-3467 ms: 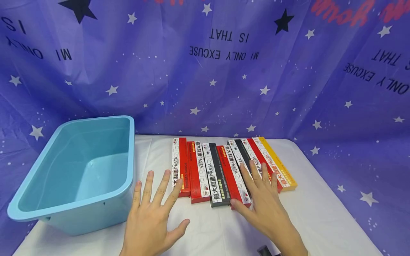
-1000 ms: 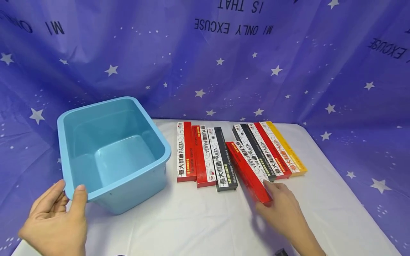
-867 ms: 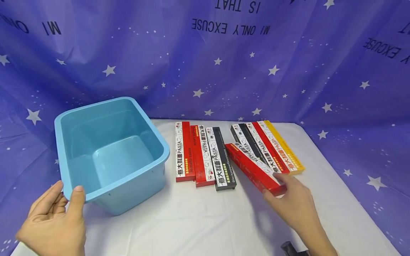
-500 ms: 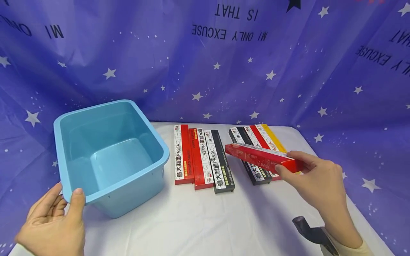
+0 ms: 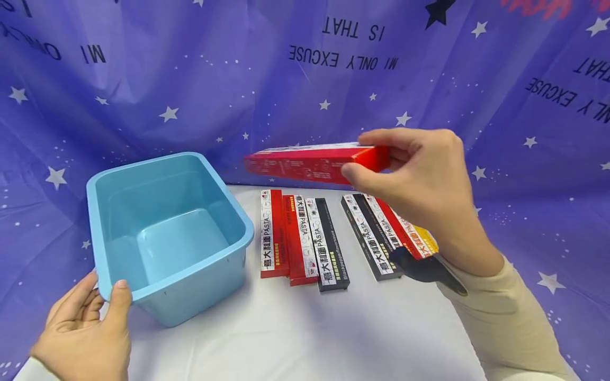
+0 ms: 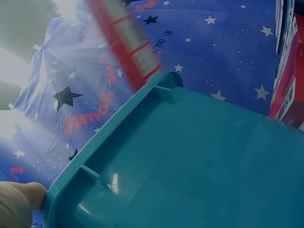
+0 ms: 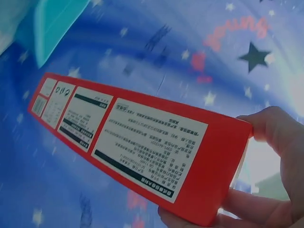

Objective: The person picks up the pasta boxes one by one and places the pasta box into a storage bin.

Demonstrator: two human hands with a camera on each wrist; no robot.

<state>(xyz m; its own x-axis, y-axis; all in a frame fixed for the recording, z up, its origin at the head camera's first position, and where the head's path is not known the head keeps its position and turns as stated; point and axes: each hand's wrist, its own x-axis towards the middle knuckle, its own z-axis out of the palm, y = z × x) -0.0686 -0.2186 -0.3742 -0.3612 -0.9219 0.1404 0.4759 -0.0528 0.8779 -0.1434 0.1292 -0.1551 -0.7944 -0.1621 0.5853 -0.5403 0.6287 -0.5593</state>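
My right hand (image 5: 424, 177) grips a red pasta box (image 5: 305, 165) by its near end, between thumb and fingers, and holds it well above the table. The box's far end points left towards the light blue plastic tub (image 5: 205, 280). Its printed underside shows in the right wrist view, where my right fingers (image 7: 259, 209) wrap its end. My left hand (image 5: 86, 330) holds the tub's near-left corner, with the thumb at the rim and the other fingers curled outside it. Nothing shows inside the tub.
Two red pasta boxes (image 5: 281, 233) and a black one (image 5: 333, 243) lie side by side. Across a gap lie another black box (image 5: 371, 238), a red box (image 5: 397, 225) and a partly hidden yellow box (image 5: 429, 239). A purple star-patterned cloth (image 5: 267, 95) hangs behind the white-covered table (image 5: 295, 333).
The tub has been turned and shifted, with my left hand now at its corner. My right hand has taken a red pasta box from the row, raised it and swung its far end left.
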